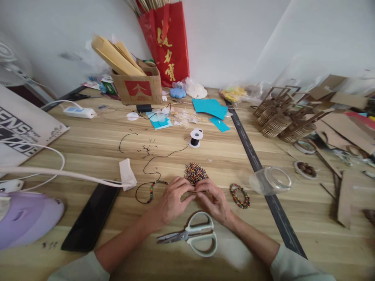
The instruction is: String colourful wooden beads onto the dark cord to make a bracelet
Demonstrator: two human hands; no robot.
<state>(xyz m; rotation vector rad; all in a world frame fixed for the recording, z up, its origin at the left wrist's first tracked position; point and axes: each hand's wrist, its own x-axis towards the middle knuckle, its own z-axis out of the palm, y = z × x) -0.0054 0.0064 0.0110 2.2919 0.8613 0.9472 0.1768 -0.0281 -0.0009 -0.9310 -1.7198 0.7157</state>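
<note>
Scissors (185, 235) lie nearest, and just beyond, the left hand (174, 200) and right hand (214, 199) seemingly pinch thin black cord (136, 194), its beaded stretch (151, 191) on the counter (222, 150) left of them, probably light, limp, best gripped near its end.

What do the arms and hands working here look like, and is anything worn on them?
They are a person's own: the left hand and right hand are bare, without gloves. Both forearms show below pale grey-green sleeves, which look plain where visible. I see no watch or bracelet on either wrist, and no cables attached.
</note>
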